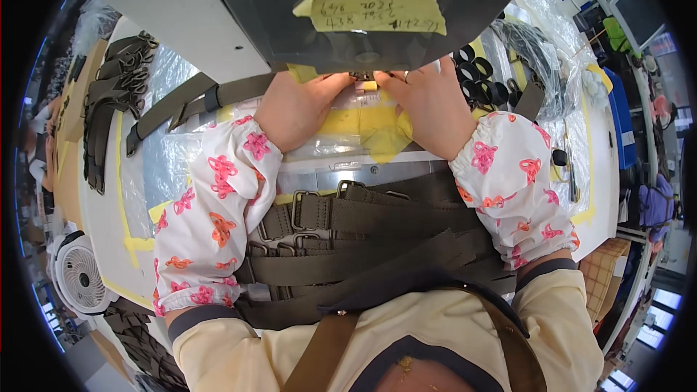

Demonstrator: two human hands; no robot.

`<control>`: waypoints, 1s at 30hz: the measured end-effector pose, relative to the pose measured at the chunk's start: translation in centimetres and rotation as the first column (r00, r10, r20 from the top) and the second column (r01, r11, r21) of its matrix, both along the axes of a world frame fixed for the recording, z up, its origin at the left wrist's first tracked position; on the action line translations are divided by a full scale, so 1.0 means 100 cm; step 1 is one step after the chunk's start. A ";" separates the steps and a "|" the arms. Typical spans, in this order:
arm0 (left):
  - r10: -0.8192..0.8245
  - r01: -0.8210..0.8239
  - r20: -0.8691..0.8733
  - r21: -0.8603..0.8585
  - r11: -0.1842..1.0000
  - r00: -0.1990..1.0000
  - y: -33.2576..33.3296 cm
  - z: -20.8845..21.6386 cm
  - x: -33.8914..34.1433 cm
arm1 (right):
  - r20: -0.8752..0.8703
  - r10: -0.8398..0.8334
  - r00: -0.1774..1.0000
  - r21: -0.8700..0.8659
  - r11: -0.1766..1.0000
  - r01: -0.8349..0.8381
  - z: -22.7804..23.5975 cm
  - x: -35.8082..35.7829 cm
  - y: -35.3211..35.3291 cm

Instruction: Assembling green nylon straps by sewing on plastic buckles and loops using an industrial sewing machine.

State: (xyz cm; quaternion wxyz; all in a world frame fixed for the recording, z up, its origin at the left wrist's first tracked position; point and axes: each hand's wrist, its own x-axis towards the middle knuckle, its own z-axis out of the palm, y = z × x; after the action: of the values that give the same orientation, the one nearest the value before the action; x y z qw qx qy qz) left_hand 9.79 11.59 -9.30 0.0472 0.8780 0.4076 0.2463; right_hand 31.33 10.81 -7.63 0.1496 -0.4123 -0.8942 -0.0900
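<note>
The grey machine [319,47] and left hand [296,107] hide part of the dark strap [245,91].

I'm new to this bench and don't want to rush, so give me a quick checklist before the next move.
1. Both hands at the work spot: ok; left hand and right hand are close together at the lower edge of the grey machine housing.
2. Fingertips clear of moving parts: cannot tell; the housing hides part of that area.
3. Forearms covered: ok; floral sleeve covers reach both wrists.
4. Dark webbing strap separate from the pile: ok; it extends left from the left hand.
5. Buckled straps neatly aligned: not ok; they overlap at different angles.
</note>
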 end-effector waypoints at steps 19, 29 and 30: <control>-0.255 0.278 -0.157 0.150 0.949 0.954 -0.008 0.009 0.005 | 0.091 0.088 0.992 -0.046 0.995 -0.084 0.007 0.007 -0.021; -0.187 0.193 -0.054 0.171 0.966 0.981 -0.005 0.000 0.001 | 0.029 0.114 0.993 -0.131 0.985 -0.109 0.009 0.009 -0.013; -0.188 0.194 -0.050 0.168 0.967 0.981 -0.003 0.000 0.001 | 0.030 0.117 0.993 -0.103 0.988 -0.113 0.006 0.010 -0.011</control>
State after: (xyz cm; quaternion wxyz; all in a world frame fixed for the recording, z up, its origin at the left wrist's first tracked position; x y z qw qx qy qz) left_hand 9.88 11.26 -9.33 -0.0123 0.9180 0.2992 0.2599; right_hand 32.36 9.73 -7.04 0.1175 -0.3654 -0.9224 -0.0431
